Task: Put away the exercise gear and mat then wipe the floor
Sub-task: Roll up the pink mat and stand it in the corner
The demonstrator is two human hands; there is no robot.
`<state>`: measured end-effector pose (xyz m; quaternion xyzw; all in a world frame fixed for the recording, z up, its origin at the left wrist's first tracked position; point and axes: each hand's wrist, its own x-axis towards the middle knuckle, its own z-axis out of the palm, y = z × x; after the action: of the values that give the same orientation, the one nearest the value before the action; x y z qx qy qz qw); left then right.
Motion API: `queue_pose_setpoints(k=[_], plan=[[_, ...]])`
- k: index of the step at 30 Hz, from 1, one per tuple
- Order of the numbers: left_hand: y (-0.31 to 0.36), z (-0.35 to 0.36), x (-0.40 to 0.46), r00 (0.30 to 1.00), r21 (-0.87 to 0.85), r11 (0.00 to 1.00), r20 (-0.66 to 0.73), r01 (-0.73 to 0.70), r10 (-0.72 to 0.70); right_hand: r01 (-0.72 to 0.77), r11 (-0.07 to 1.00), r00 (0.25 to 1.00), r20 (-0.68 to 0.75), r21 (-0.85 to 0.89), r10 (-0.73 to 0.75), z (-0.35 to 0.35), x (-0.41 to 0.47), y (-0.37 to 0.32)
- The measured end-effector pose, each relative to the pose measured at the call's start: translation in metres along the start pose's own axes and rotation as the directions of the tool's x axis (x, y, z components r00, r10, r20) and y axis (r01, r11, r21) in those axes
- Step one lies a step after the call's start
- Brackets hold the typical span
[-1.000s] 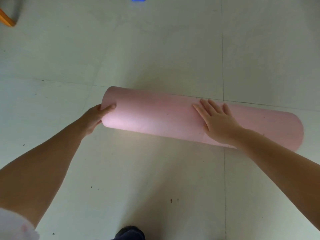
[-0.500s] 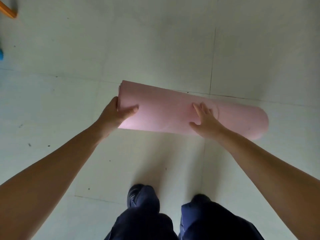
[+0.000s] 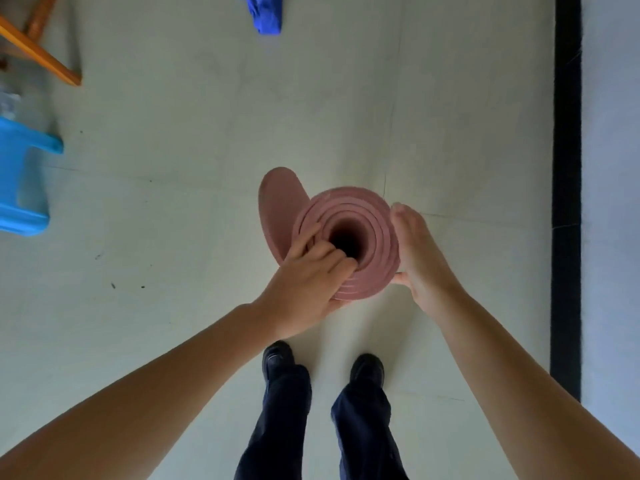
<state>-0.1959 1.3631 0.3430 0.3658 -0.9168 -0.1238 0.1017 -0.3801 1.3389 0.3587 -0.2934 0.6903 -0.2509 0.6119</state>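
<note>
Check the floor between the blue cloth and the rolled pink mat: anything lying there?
Nothing: the head view shows bare floor tile between the blue cloth and the rolled pink mat.

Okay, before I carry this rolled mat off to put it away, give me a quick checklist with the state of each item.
1. Pink mat rolled up: ok, coils show at the top end.
2. Loose outer flap tucked in: not ok, it peels away on the left.
3. Left hand grip: ok, fingers curl over the roll's rim into the core.
4. Right hand support: ok, flat against the roll's side.
5. Bottom end off the floor: cannot tell, hidden.
6. Blue cloth ready for wiping: ok, lying on the floor ahead.
</note>
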Motion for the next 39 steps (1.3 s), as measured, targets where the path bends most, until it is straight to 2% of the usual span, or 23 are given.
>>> queue_pose_setpoints(k=[2,4,7,9,11,12,13,14,15,16,17,18,19,20,21,22,24,26,28,30,32,34,39], plan=[[0.004,0.004,-0.010,0.990,0.052,0.990,0.059,-0.129,0.126,0.048,0.958,0.999,0.030,-0.282,-0.041,0.003,-0.017,0.000],[0.003,0.009,-0.021,0.980,0.094,0.976,0.051,-0.196,0.192,0.120,0.828,0.992,0.048,-0.548,-0.112,0.016,-0.023,0.009],[-0.004,0.011,-0.034,0.975,0.145,0.964,0.004,-0.222,0.224,0.174,0.762,0.977,0.009,-0.624,-0.215,0.030,-0.020,0.017],[-0.017,0.009,-0.042,0.981,0.205,0.960,-0.004,-0.190,0.195,0.159,0.751,0.979,0.001,-0.642,-0.206,0.036,-0.014,0.015],[-0.041,0.005,-0.055,0.997,0.282,0.957,0.003,-0.070,0.072,0.140,0.755,0.982,-0.009,-0.641,-0.190,0.041,-0.008,0.010],[-0.053,-0.001,-0.060,0.997,0.301,0.951,-0.008,0.073,-0.074,0.138,0.755,0.983,-0.007,-0.641,-0.185,0.043,-0.005,0.007],[-0.063,-0.007,-0.064,0.963,0.278,0.923,-0.033,0.266,-0.268,0.137,0.751,0.983,-0.004,-0.646,-0.183,0.043,-0.002,0.004],[-0.071,-0.015,-0.067,0.874,0.204,0.851,-0.057,0.483,-0.482,0.130,0.745,0.984,-0.004,-0.654,-0.176,0.043,0.000,0.003],[-0.075,-0.023,-0.067,0.720,0.086,0.715,-0.058,0.694,-0.692,0.125,0.741,0.986,-0.001,-0.659,-0.168,0.043,0.000,0.002],[-0.077,-0.028,-0.064,0.526,-0.084,0.525,-0.004,0.847,-0.850,0.126,0.738,0.986,0.004,-0.663,-0.165,0.044,-0.003,0.002],[-0.078,-0.029,-0.060,0.351,-0.265,0.307,0.139,0.914,-0.926,0.132,0.733,0.986,0.010,-0.667,-0.168,0.046,-0.006,0.004],[-0.076,-0.026,-0.054,0.266,-0.413,0.108,0.347,0.904,-0.900,0.140,0.728,0.985,0.022,-0.671,-0.170,0.049,-0.010,0.006],[-0.072,-0.022,-0.047,0.277,-0.513,-0.067,0.565,0.856,-0.777,0.149,0.722,0.984,0.033,-0.676,-0.173,0.052,-0.014,0.008],[-0.069,-0.015,-0.043,0.337,-0.554,-0.217,0.725,0.804,-0.601,0.157,0.713,0.984,0.043,-0.683,-0.175,0.055,-0.018,0.010],[-0.062,-0.014,-0.038,0.420,-0.572,-0.285,0.788,0.769,-0.450,0.166,0.708,0.982,0.047,-0.687,-0.184,0.057,-0.020,0.012],[-0.055,-0.012,-0.033,0.498,-0.602,-0.282,0.788,0.747,-0.363,0.168,0.706,0.981,0.047,-0.688,-0.188,0.058,-0.021,0.013],[-0.044,-0.014,-0.025,0.557,-0.653,-0.189,0.737,0.734,-0.383,0.166,0.701,0.981,0.047,-0.693,-0.186,0.055,-0.023,0.014],[-0.037,-0.011,-0.023,0.536,-0.634,-0.038,0.683,0.772,-0.497,0.202,0.687,0.975,0.076,-0.698,-0.210,0.049,-0.025,0.018],[-0.028,-0.010,-0.026,0.468,-0.567,0.030,0.648,0.823,-0.601,0.211,0.705,0.969,0.052,-0.677,-0.241,0.047,-0.032,0.023],[-0.016,-0.010,-0.031,0.446,-0.563,0.030,0.620,0.826,-0.646,0.122,0.798,0.969,-0.102,-0.590,-0.224,0.047,-0.044,0.034],[-0.004,-0.014,-0.034,0.463,-0.590,0.016,0.616,0.808,-0.637,-0.047,0.910,0.968,-0.243,-0.411,-0.059,0.049,-0.055,0.042],[0.009,-0.018,-0.038,0.469,-0.592,0.037,0.598,0.805,-0.649,-0.118,0.931,0.977,-0.209,-0.345,0.047,0.047,-0.064,0.048],[0.045,-0.039,-0.046,0.436,-0.586,0.020,0.578,0.810,-0.690,-0.062,0.892,0.996,-0.091,-0.447,0.024,0.025,-0.096,0.032]])
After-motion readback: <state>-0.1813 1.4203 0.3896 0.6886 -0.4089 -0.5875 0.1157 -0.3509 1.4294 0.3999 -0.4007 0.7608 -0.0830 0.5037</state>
